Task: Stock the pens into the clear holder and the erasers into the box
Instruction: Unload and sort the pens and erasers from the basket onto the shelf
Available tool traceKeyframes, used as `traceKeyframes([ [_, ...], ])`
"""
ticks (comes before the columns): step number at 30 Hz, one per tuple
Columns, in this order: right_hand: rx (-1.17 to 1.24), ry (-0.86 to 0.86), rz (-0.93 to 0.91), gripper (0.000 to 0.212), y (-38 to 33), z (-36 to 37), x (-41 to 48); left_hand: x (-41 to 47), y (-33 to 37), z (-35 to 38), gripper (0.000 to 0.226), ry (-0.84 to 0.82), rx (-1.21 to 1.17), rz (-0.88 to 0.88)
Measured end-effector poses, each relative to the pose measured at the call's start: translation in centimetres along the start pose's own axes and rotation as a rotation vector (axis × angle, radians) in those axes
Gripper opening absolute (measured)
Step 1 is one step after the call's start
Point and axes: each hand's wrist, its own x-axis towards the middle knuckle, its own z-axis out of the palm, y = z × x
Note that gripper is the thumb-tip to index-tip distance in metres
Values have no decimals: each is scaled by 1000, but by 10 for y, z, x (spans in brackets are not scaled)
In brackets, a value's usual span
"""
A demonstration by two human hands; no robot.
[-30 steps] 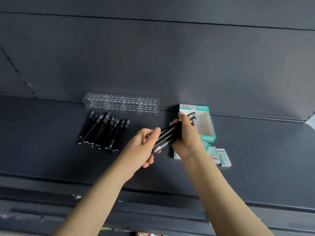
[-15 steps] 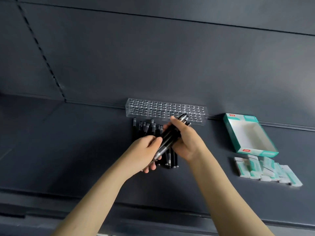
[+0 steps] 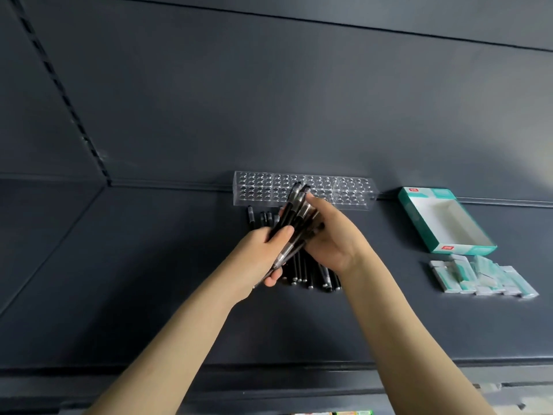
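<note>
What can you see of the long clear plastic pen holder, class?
The long clear plastic pen holder is a low rectangular block with rows of round holes, none visibly filled. It lies on the dark shelf against the dark back panel. A held bundle of black pens overlaps its middle; contact unclear.

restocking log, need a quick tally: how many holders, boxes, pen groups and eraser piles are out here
clear holder: 1
box: 1
bunch of pens, held by left hand and right hand: 1
pile of pens on the shelf: 1
pile of erasers: 1
total: 5
single pens and erasers overlap too much to count
</note>
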Motion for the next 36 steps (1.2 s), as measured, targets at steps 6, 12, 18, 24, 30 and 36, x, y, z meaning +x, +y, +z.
traceKeyframes([
  [6,117,117,-53,11,10,-3,7,7,1,12,32,84,-85,-6],
  [12,71,168,-130,15,12,-5,8,9,5,19,33,87,-29,10],
  [18,-43,109,-121,16,-1,-8,11,18,5,9,45,181,291,84],
  [24,-221,143,-85,13,-6,-12,20,24,2,7,45,244,495,114],
  [30,-573,197,-165,13,-5,-15,30,26,-5,10,42,365,775,159],
  [36,-894,306,-355,9,4,-17,39,24,-25,10,36,467,892,271],
])
